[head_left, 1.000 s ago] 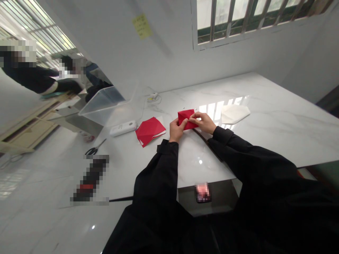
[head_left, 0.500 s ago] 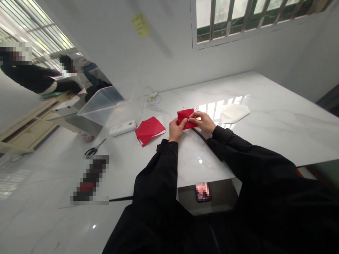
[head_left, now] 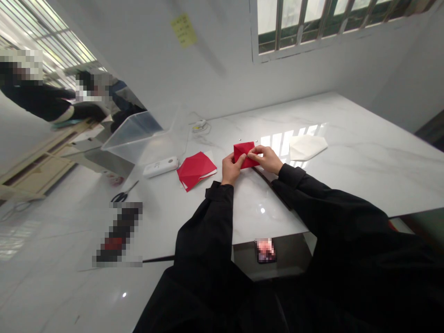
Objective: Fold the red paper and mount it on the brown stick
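A small folded red paper envelope is held just above the white table. My left hand grips its left edge, thumb on the front. My right hand pinches thumb and fingertips at the middle of the flap, touching the left thumb. A tiny pale speck shows between the fingertips, too small to name. Behind the envelope, two tiny shiny bits rest on the tabletop. Under the right wrist lies a thin dark strip, partly hidden by the sleeve.
Left of my hands is a stack of red and white paper, then a white oblong device, scissors and a clear plastic bin. A cream envelope lies to the right. A phone rests below the table edge. Two people sit far left.
Both hands stay on the red envelope in nearly the same pose. The view has shifted very slightly.
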`<state>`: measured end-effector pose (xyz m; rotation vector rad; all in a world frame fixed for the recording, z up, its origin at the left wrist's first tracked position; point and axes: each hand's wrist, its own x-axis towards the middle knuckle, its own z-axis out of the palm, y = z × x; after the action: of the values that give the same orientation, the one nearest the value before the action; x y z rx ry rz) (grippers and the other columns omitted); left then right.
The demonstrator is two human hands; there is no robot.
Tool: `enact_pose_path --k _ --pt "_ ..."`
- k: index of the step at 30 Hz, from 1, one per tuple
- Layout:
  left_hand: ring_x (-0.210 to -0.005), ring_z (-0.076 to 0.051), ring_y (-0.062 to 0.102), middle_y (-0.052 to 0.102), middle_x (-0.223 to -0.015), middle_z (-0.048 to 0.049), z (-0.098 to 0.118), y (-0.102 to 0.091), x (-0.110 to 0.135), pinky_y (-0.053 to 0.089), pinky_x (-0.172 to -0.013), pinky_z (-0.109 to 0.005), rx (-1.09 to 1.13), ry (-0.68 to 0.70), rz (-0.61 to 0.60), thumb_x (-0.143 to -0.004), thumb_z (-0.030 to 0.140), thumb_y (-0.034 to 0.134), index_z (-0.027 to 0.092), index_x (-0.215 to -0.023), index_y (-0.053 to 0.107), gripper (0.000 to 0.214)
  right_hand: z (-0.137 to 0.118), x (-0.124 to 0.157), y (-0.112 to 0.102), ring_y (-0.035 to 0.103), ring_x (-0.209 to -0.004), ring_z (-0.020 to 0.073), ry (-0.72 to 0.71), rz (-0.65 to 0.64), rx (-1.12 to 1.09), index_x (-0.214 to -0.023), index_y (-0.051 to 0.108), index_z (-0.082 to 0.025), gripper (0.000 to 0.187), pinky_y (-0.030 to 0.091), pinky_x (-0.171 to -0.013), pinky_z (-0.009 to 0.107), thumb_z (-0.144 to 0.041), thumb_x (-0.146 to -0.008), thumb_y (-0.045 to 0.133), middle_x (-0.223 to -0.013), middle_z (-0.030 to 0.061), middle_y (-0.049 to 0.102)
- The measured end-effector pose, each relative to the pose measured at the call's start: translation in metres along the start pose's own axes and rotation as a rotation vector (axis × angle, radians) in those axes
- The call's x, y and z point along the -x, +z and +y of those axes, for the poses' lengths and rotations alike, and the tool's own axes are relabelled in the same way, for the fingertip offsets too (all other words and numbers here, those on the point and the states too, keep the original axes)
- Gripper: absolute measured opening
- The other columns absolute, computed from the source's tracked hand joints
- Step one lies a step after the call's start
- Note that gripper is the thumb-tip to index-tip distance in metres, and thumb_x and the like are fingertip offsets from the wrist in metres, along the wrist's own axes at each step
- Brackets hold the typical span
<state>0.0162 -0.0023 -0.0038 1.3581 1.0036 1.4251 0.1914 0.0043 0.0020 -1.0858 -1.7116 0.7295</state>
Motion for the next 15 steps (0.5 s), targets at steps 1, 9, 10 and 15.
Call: enact_pose_path --k 1,9,10,15 --pt "-0.071 -0.017 0.066 0.075 -0.079 -0.0050 0.0001 -0.0001 0.0000 0.051 -0.069 -0.028 0.001 0.001 -0.002 -0.071 0.049 0.084 0.012 -0.093 0.078 0.043 0.0001 -0.0003 0.0002 0.067 -0.091 0.0229 0.005 -0.001 0.003 -0.087 0.074 -0.019 0.020 0.051 -0.091 0.040 -0.038 -0.090 0.068 -0.095 0.0082 0.075" --pt "-0.070 -0.016 0.066 0.075 -0.079 -0.0046 0.0003 -0.0007 -0.0003 0.052 -0.068 -0.027 0.005 -0.003 0.009 -0.070 0.048 0.085 0.013 -0.091 0.077 0.042 0.0013 -0.0008 0.0012 0.067 -0.089 0.0228 -0.023 0.007 -0.025 -0.086 0.074 -0.019 0.019 0.052 -0.089 0.040 -0.037 -0.089 0.068 -0.093 0.0079 0.075" --pt "-0.070 -0.016 0.066 0.075 -0.078 -0.0045 0.0001 -0.0007 -0.0004 0.052 -0.068 -0.027 0.010 -0.006 0.015 -0.070 0.049 0.085 0.013 -0.091 0.077 0.042 0.0011 -0.0007 0.0012 0.067 -0.089 0.0225 -0.034 0.011 -0.026 -0.086 0.073 -0.019 0.018 0.052 -0.089 0.040 -0.036 -0.089 0.067 -0.093 0.0074 0.074" --pt "-0.070 -0.017 0.066 0.076 -0.080 -0.0052 -0.0010 -0.0013 -0.0009 0.052 -0.069 -0.028 0.029 -0.028 0.037 -0.068 0.050 0.086 0.013 -0.089 0.077 0.043 -0.0006 -0.0004 0.0015 0.066 -0.091 0.0219 -0.056 0.006 -0.048 -0.087 0.072 -0.021 0.017 0.052 -0.093 0.041 -0.037 -0.090 0.066 -0.093 0.0050 0.074"
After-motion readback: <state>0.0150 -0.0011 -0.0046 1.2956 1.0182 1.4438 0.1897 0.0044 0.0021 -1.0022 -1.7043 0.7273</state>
